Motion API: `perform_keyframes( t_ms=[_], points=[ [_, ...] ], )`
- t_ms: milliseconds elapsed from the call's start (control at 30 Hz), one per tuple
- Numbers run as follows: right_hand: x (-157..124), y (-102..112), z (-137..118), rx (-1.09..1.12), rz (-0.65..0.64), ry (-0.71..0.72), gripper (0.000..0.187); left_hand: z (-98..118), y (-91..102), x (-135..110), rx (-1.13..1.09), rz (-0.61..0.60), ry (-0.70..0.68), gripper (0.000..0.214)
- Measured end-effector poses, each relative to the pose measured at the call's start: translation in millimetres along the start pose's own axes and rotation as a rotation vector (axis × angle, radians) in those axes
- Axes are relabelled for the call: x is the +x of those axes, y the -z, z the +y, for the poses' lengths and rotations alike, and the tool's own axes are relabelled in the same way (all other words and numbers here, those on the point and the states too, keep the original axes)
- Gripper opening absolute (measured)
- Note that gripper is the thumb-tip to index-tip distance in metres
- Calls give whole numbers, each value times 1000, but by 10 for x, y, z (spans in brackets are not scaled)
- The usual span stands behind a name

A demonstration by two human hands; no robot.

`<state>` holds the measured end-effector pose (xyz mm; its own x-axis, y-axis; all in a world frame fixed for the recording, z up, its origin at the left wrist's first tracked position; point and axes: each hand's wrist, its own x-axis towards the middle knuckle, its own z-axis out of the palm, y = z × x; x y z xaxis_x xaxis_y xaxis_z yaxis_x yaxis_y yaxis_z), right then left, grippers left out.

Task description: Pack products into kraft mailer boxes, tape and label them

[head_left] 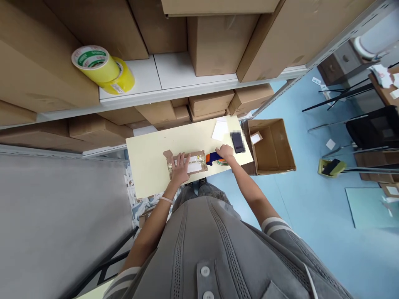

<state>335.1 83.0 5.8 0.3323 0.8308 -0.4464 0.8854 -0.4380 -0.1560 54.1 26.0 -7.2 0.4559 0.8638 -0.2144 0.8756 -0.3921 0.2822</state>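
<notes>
A small brown cardboard package with white labels and shiny clear tape lies on the pale yellow tabletop. My left hand presses down on its left part, fingers spread over the top. At the package's right end is a dark blue and orange tape dispenser. Its handle is inside the closed fingers of my right hand. A round green-and-white roll shows just below the dispenser, partly covered by my right hand.
A dark phone and white paper sheets lie at the table's right. Beside it stands an open cardboard box with a small labelled item inside. Yellow tape rolls and large cartons sit on the shelf above the table's far edge.
</notes>
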Motion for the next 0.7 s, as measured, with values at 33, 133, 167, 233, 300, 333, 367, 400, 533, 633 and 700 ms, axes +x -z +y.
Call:
perform_keyframes(
  t_ms=[33, 133, 167, 233, 300, 333, 367, 400, 533, 633, 700],
  points=[
    [-7, -30, 41, 11, -7, -36, 42, -1, 0, 1, 4, -2, 1, 106],
    [-116, -121, 241, 53, -13, -156, 40, -10, -7, 6, 25, -14, -2, 108],
    [-177, -150, 325, 66, -6, -194, 41, -13, -12, 8, 32, -17, -5, 109],
    [-314, -205, 491, 93, 24, -247, 49, -20, -21, 12, 38, -20, -10, 110],
    [-439, -259, 621, 128, 57, -246, 60, -24, -29, 14, 37, -16, -12, 110],
    [-487, -289, 660, 149, 69, -219, 62, -25, -31, 14, 34, -14, -12, 110],
    [-525, -323, 678, 171, 76, -178, 60, -25, -33, 15, 29, -12, -11, 110],
    [-552, -361, 675, 191, 81, -131, 54, -25, -33, 15, 23, -10, -9, 110],
    [-592, -544, 501, 231, 93, 4, 29, -22, -28, 21, 11, -14, -15, 109],
    [-614, -648, 309, 237, 104, 16, 23, -11, -9, 21, 12, -13, -30, 110],
    [-646, -670, 185, 242, 138, 11, 24, -8, 13, 8, -15, -12, -45, 114]
  ],
)
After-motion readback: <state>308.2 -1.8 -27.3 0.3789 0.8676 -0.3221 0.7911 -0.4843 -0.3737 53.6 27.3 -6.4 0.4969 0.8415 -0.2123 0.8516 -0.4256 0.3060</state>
